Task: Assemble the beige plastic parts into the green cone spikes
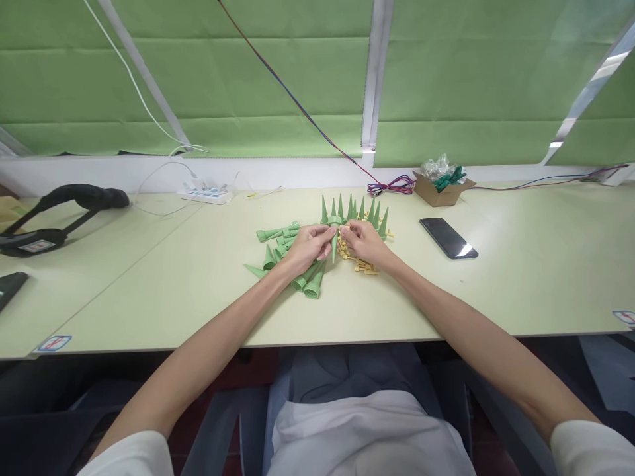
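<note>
My left hand grips a green cone-shaped spike whose tip points down toward me. Close on its right, my right hand is pinched near the spike's collar; what its fingertips hold is too small to make out. Loose green spikes lie beside and below my left hand, some with their round open ends facing me. Behind both hands, several green spikes stand with their tips up. A pile of small yellow parts lies under and around my right hand.
A black phone lies right of my hands. Behind it sits a small cardboard box with clear plastic and green material, beside coiled cable. A white power strip and a black headset-like object are at left.
</note>
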Action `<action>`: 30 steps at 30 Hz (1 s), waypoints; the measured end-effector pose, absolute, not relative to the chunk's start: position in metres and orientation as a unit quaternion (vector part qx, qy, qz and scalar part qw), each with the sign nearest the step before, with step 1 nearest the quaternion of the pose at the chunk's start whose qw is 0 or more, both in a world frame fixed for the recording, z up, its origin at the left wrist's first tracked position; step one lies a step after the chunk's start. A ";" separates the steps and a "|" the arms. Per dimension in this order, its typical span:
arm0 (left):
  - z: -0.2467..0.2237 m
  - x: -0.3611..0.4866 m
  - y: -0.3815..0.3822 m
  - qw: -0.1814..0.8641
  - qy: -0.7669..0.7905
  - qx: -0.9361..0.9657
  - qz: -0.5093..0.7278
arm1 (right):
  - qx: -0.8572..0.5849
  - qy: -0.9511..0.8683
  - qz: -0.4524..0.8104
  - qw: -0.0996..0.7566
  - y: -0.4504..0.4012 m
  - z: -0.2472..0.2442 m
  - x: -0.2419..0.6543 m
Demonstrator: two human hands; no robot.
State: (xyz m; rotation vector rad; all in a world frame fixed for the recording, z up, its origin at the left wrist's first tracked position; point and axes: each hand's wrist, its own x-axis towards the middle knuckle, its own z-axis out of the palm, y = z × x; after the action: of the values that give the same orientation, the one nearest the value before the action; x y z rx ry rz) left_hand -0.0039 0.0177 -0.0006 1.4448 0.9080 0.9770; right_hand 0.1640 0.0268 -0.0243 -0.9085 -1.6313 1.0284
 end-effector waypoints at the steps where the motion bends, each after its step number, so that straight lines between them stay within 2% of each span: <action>1: -0.001 -0.004 0.018 0.554 0.384 0.612 0.415 | -0.367 -0.658 0.444 0.484 0.026 -0.023 0.163; 6: -0.002 -0.004 0.018 0.548 0.379 0.615 0.423 | -0.338 -0.599 0.540 0.485 0.017 -0.015 0.161; 11: -0.002 -0.004 0.018 0.545 0.383 0.613 0.424 | -0.339 -0.578 0.563 0.484 0.012 -0.011 0.159; 17: 0.000 -0.001 0.017 0.570 0.384 0.592 0.421 | -0.348 -0.572 0.558 0.490 0.013 -0.011 0.158; 30: 0.005 0.000 0.017 0.656 0.353 0.549 0.380 | -0.337 -0.635 0.466 0.515 0.015 -0.008 0.160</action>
State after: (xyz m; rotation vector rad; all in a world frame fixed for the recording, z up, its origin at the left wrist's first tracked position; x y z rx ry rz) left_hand 0.0003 0.0169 0.0054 1.2433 0.7999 0.8607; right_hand 0.1604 0.0151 -0.0079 -0.8097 -1.5262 1.1191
